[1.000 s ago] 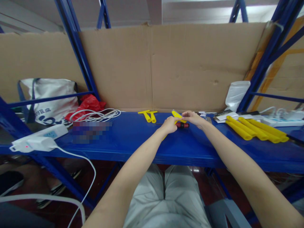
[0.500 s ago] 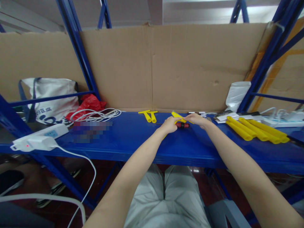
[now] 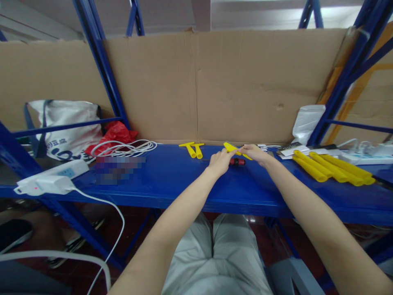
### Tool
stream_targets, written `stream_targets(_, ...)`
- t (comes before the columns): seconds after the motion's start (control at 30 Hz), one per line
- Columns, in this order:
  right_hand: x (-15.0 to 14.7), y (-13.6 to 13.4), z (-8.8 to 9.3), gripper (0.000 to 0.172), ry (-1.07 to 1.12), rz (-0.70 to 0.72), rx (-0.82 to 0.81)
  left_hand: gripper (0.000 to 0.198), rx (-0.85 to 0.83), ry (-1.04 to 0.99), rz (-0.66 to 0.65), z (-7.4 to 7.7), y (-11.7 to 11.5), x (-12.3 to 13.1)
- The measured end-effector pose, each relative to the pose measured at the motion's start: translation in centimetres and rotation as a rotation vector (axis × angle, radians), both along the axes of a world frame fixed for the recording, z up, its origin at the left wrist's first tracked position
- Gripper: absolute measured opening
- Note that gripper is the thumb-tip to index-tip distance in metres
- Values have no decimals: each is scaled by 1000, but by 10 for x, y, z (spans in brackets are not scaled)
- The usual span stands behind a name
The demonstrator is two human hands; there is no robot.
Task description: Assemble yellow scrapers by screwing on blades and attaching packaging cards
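Both of my hands meet over the middle of the blue shelf (image 3: pixel 172 180). My left hand (image 3: pixel 219 162) and my right hand (image 3: pixel 254 153) are each pinched on one small yellow plastic piece (image 3: pixel 231 148), held a little above the shelf. Just under the hands a small red and black screwdriver (image 3: pixel 237 162) lies on the shelf. Two yellow T-shaped pieces (image 3: pixel 193 149) lie to the left of my hands.
Several long yellow tubes (image 3: pixel 331 171) lie at the right, beside papers and a white bag (image 3: pixel 307 123). At the left are coiled white cable (image 3: pixel 125 148), a red bag (image 3: pixel 115 133), a white tote (image 3: pixel 66 129) and a power strip (image 3: pixel 50 178). Cardboard (image 3: pixel 239 86) backs the shelf.
The hands have lifted the yellow piece slightly up and away from the screwdriver, and the left hand has risen a little. Nothing else has moved.
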State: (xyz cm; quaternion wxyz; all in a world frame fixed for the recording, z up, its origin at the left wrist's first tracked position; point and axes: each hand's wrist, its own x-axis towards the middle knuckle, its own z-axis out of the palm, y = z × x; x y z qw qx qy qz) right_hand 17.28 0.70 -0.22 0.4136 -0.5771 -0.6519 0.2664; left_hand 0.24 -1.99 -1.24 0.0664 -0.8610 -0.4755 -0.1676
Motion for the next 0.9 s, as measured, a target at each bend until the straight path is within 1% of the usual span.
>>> stream_targets(0.1, 0, 0, 0, 14, 13, -18, -5, 54, -2, 2, 12, -2, 0, 2)
stream_targets(0.23, 3, 3, -2, 19, 14, -24, 21, 61, -28, -45, -24, -6, 5, 0)
stream_targets(0.37, 10, 7, -5, 28, 20, 49, -5, 66, -60, -107, -78, -9, 13, -4)
stream_targets(0.43, 16, 10, -4, 26, 62, 82, -8, 66, -70, -144, -93, -8, 17, -6)
stream_targets(0.47, 21, 11, -3, 23, 72, 72, 6, 65, -74, -171, -95, -7, 19, -7)
stream_targets(0.5, 27, 13, -3, 21, 63, 33, 32, 65, -80, -206, -96, -6, 21, -8)
stream_targets(0.57, 43, 16, -3, 24, -45, -118, 94, 65, -93, -308, -104, -5, 26, -10)
stream_targets(0.6, 53, 18, -4, 27, -138, -229, 132, 65, -98, -373, -112, -5, 29, -11)
stream_targets(0.63, 63, 20, -6, 29, -256, -321, 134, 65, -104, -443, -117, -5, 32, -11)
stream_targets(0.67, 73, 22, -8, 31, -370, -390, 142, 66, -111, -516, -120, -6, 35, -11)
stream_targets(0.73, 92, 24, -15, 35, -529, -505, 110, 68, -164, -650, -103, -7, 39, -10)
stream_targets(0.8, 105, 26, -23, 38, -648, -557, 26, 71, -284, -753, -72, -8, 40, -7)
stream_targets(0.9, 113, 27, -33, 38, -750, -562, -58, 74, -476, -855, -32, -8, 37, -4)
